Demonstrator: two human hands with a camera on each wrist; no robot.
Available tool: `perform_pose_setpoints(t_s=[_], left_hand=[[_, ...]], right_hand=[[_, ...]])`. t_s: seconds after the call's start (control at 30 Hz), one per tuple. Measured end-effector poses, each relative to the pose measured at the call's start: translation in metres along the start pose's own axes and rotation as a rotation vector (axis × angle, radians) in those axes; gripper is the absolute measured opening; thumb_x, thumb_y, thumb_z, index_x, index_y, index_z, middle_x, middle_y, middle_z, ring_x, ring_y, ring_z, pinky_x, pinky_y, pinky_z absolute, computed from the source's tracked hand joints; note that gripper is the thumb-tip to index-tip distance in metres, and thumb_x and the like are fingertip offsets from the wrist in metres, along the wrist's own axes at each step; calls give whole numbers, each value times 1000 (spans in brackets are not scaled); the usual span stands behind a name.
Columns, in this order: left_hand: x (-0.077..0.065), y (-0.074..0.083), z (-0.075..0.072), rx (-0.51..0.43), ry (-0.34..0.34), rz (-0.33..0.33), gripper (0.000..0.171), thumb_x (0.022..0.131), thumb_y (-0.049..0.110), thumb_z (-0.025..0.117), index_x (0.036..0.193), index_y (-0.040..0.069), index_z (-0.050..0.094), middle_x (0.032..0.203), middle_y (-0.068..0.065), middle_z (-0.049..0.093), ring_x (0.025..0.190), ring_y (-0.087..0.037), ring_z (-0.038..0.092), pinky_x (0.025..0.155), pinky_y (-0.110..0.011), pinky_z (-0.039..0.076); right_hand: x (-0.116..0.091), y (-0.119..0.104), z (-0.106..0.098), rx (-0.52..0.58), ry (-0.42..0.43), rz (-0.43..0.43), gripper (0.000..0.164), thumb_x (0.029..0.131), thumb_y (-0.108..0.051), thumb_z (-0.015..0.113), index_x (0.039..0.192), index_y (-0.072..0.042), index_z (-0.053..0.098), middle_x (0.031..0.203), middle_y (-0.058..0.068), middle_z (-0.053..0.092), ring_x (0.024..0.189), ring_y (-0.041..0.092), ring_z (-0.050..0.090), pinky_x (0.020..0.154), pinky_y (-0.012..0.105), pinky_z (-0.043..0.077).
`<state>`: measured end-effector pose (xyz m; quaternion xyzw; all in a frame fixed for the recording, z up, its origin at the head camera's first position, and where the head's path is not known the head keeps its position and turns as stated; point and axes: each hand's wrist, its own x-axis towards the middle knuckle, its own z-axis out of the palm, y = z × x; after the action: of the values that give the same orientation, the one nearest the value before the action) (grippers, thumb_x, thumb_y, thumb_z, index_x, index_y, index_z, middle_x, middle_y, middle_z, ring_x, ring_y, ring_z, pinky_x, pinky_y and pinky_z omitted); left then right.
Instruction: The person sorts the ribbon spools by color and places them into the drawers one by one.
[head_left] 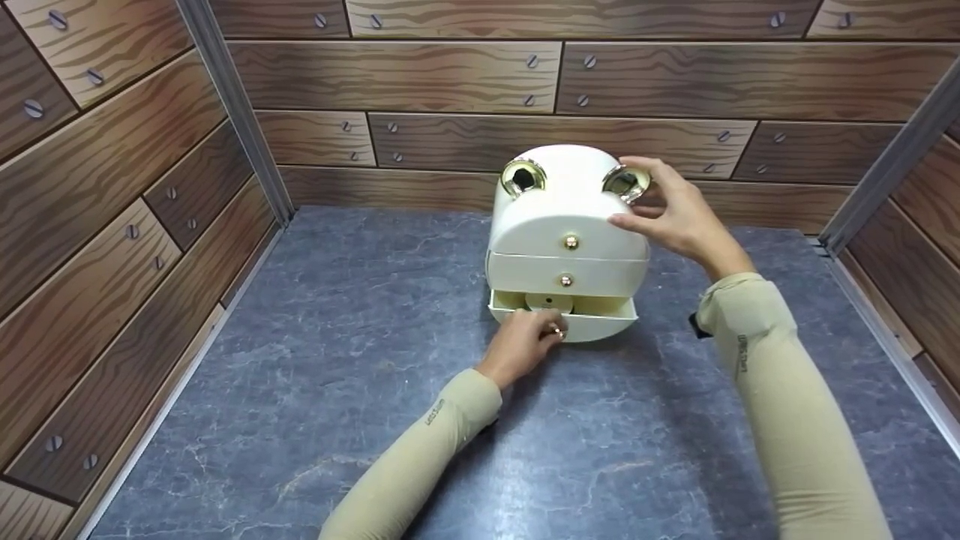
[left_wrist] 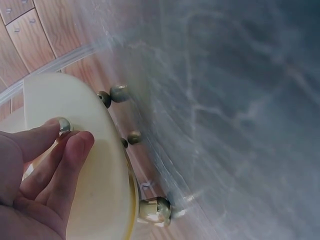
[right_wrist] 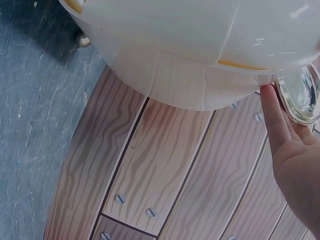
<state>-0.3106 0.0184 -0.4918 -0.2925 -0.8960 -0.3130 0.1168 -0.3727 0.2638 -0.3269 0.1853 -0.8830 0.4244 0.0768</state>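
A white drawer box point(head_left: 570, 180) with a rounded top stands on the table, its three fronts one above another. The bottom drawer point(head_left: 600, 328) is pulled partway out, and a pale piece with a dark dot point(head_left: 550, 301) shows inside. My left hand point(head_left: 521, 345) pinches that drawer's gold knob point(left_wrist: 64, 125) between thumb and fingers. Around the box's upper right side, my right hand point(head_left: 679, 214) holds on beside a shiny gold ring point(head_left: 627, 184), thumb toward the front and fingers behind the ring. In the right wrist view, those fingers point(right_wrist: 275, 117) touch the box near the ring.
Gold knobs sit on the middle point(head_left: 566, 280) and top point(head_left: 571, 242) fronts, both closed. Another gold ring point(head_left: 523, 177) is on the box's upper left. Wood-patterned panels point(head_left: 420, 75) rise behind and at both sides of the blue-grey marbled table point(head_left: 337, 315).
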Motion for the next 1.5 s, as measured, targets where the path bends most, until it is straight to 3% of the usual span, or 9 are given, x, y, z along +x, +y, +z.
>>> perform_pose_setpoints(t_s=[0.5,1.0,1.5], left_hand=[[4,-5,0,6,12,13,10,89,8,79,98,13,77,96,3,80,90,-10,74,84,-22,59],[8,-7,0,-5,4,-14,10,91,8,78,99,14,77,96,3,80,90,-13,74,83,-23,59],[14,-7,4,1,34,-1,10,89,9,78,98,14,76,94,4,79,88,-13,74,81,-27,59]], right_hand=[[2,2,3,-15,8,-29,84,85,-17,87,156,-23,42,150,10,48,129,34,57,102,36,56],[4,3,2,-12,-7,-25,85,85,-15,87,156,-22,42,151,12,48,129,36,58,104,40,56],[0,1,-2,-15,-14,-20,82,86,-18,86,155,-22,42,150,11,48,131,35,57,104,41,55]])
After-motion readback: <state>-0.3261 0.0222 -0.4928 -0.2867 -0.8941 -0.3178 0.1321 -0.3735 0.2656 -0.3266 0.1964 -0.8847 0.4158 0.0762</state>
